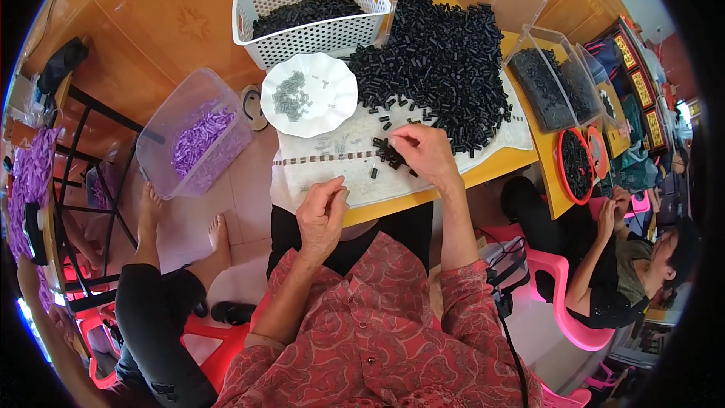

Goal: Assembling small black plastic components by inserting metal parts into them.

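1. Step in hand: sorting small black plastic pieces on the bench, apparently picking them from the loose supply and fitting them together one at a time.
2. Right hand: fingers curled down onto a small cluster of black pieces lying on the white cloth, just below the large black pile.
3. Left hand: fingertips pinched narrowly together at the near edge of the cloth; whether they hold a piece cannot be told.
4. Nearby: a white scalloped dish carrying small grey parts, and a white basket of black pieces behind it.
5. Next move, as judged: it calls for a fine pinch to separate one piece from the cluster without scattering the rest.
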`<move>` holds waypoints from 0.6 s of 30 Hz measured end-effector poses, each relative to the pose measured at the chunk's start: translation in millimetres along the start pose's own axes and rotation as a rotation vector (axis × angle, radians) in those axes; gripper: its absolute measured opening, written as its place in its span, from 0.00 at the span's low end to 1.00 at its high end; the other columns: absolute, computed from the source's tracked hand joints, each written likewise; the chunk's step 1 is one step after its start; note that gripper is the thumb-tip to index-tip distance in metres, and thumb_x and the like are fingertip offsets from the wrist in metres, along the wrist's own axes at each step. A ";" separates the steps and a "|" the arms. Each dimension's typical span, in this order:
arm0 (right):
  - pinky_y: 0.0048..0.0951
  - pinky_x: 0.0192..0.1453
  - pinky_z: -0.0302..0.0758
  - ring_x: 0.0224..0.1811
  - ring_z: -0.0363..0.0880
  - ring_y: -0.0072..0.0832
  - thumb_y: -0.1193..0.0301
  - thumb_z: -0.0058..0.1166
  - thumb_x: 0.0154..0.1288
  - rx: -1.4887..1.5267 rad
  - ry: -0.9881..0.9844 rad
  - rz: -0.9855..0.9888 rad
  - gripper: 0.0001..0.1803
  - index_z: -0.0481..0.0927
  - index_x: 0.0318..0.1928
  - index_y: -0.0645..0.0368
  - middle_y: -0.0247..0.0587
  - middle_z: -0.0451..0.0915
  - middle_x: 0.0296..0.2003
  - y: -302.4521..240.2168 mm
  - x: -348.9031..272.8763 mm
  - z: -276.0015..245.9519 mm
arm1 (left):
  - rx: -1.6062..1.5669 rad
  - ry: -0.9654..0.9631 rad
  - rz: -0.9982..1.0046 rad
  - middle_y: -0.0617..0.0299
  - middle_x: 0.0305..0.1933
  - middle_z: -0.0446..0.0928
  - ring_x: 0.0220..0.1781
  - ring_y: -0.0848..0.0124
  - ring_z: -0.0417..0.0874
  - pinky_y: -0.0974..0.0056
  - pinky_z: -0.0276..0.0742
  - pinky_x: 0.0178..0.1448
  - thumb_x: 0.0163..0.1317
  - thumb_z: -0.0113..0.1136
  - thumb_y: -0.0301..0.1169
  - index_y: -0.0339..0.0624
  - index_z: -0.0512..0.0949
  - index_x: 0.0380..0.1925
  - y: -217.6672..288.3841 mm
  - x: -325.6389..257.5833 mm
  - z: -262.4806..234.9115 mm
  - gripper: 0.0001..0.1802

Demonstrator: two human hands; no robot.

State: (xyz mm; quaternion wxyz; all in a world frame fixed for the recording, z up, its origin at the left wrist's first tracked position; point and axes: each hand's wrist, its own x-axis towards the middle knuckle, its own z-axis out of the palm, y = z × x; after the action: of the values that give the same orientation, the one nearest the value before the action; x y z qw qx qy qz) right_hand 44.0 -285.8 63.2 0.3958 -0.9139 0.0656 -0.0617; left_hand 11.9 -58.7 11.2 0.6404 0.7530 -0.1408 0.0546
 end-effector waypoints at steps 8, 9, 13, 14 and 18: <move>0.25 0.28 0.73 0.23 0.79 0.27 0.75 0.58 0.59 0.175 0.345 -0.098 0.06 0.82 0.35 0.64 0.44 0.81 0.25 15.8 -16.8 -1.7 | -0.006 -0.020 0.002 0.61 0.34 0.77 0.29 0.78 0.79 0.75 0.75 0.33 0.62 0.56 0.19 0.33 0.78 0.46 -1.8 -1.0 0.3 0.12; 0.25 0.28 0.73 0.23 0.79 0.27 0.75 0.58 0.59 0.175 0.345 -0.096 0.06 0.82 0.35 0.64 0.44 0.81 0.25 15.1 -20.4 0.9 | 0.000 -0.021 0.009 0.61 0.34 0.77 0.29 0.78 0.79 0.75 0.75 0.33 0.62 0.56 0.18 0.33 0.78 0.46 -2.2 -0.6 0.2 0.12; 0.29 0.35 0.73 0.31 0.77 0.30 0.77 0.60 0.55 -0.016 0.396 -0.222 0.06 0.82 0.36 0.61 0.39 0.80 0.31 12.1 -33.0 15.4 | 0.005 -0.024 0.018 0.61 0.34 0.77 0.30 0.78 0.79 0.75 0.75 0.34 0.62 0.56 0.18 0.33 0.78 0.46 0.7 -0.3 0.3 0.12; 0.35 0.39 0.73 0.35 0.77 0.38 0.77 0.60 0.53 -0.126 0.457 -0.346 0.07 0.81 0.35 0.59 0.40 0.80 0.32 11.1 -35.1 20.1 | 0.005 -0.024 0.016 0.61 0.34 0.77 0.30 0.78 0.79 0.75 0.75 0.34 0.62 0.56 0.18 0.33 0.78 0.46 0.3 -0.6 0.8 0.12; 0.38 0.49 0.66 0.45 0.72 0.37 0.77 0.62 0.49 -0.330 0.366 -0.349 0.10 0.81 0.35 0.54 0.34 0.78 0.42 -2.1 -52.3 32.6 | -0.007 0.007 0.014 0.58 0.34 0.77 0.28 0.74 0.80 0.73 0.75 0.32 0.59 0.59 0.18 0.34 0.78 0.45 -1.5 -0.4 1.6 0.12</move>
State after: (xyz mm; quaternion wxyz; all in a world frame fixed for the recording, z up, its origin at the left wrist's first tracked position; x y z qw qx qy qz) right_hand -1.9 -252.3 39.4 0.2070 -0.9371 -0.0132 -0.2809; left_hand 11.7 -60.1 9.4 0.6430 0.7497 -0.1439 0.0613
